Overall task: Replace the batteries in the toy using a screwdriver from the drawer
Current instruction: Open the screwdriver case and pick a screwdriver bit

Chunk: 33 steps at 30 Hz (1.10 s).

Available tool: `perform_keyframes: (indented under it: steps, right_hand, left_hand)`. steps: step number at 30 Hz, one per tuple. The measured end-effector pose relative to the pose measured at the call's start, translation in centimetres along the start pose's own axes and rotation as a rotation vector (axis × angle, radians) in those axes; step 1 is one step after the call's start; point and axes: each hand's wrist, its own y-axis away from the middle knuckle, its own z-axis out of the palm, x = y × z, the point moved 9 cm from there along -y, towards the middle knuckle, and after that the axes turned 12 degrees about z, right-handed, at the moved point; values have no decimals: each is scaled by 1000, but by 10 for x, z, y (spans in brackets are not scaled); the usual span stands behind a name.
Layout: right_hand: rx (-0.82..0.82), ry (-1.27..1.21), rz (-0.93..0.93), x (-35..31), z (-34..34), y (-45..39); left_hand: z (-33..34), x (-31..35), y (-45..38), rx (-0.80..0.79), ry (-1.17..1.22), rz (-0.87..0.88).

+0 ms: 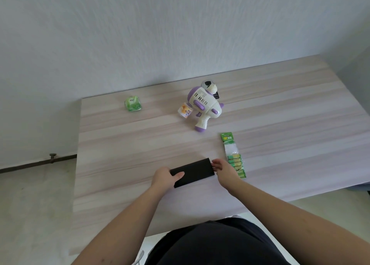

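both hands gripping a black case (192,171) on the table (120,144): left hand (163,176) clamping its near end, right hand (222,169) pinching the far end. likely opening it for the screwdriver. toy (204,106) lying well beyond the grip, batteries (236,162) just right.

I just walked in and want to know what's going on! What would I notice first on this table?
Probably the white and purple toy gun lying near the back of the wooden table. Closer in, the left hand and right hand grip the two ends of a flat black case. A green pack of batteries lies just right of it.
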Motion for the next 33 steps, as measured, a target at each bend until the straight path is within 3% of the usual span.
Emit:
perform_keyframes:
  steps: [14,17,19,21,25,27,29,33]
  right_hand:
    - [161,170,-98,-10,-6,-1]
    - [164,212,-105,-9,-5,0]
    - [171,225,-107,-6,-5,0]
    - [183,239,-110,-4,-5,0]
    - [190,268,-134,-6,-5,1]
    - [196,287,-151,-8,-6,1]
    - [204,307,-170,-10,-7,1]
    - [186,323,-170,-9,-5,-1]
  left_hand:
    - [-2,-6,5,68,52,-25]
    - [-10,-3,13,186,47,-23]
    - [-20,9,18,319,-125,78]
    - [-16,31,20,353,-345,252]
    - [30,69,15,122,-532,559]
    - [46,75,12,54,-621,588]
    - [47,76,11,86,-671,580]
    - [46,75,12,109,-613,593]
